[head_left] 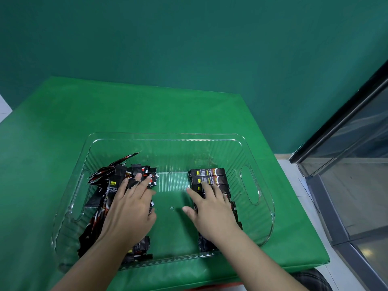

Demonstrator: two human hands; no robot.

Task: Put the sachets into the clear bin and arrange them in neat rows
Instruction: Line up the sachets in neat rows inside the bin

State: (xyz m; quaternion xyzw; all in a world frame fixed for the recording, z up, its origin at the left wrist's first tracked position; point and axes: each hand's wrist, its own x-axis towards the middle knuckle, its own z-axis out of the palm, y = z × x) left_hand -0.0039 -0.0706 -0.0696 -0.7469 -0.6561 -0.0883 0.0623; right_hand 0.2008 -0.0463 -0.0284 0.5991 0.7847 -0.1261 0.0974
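The clear ribbed bin (168, 136) with two side handles stands on the green table. Several black sachets lie in a loose pile (109, 181) on the bin's left side, some standing on end. On the right side, more black sachets form a neat row (207, 175) running from far to near. My left hand (130, 208) lies flat on the loose pile with fingers spread. My right hand (210, 208) rests flat on the neat row, fingers straight. The bin's middle floor shows bare between my hands.
The green-covered table (63, 122) reaches a green wall behind. A glass-and-metal door frame (346, 143) stands at the right, over a light tiled floor (294, 185). The table's right edge lies close to the bin's right handle (249, 185).
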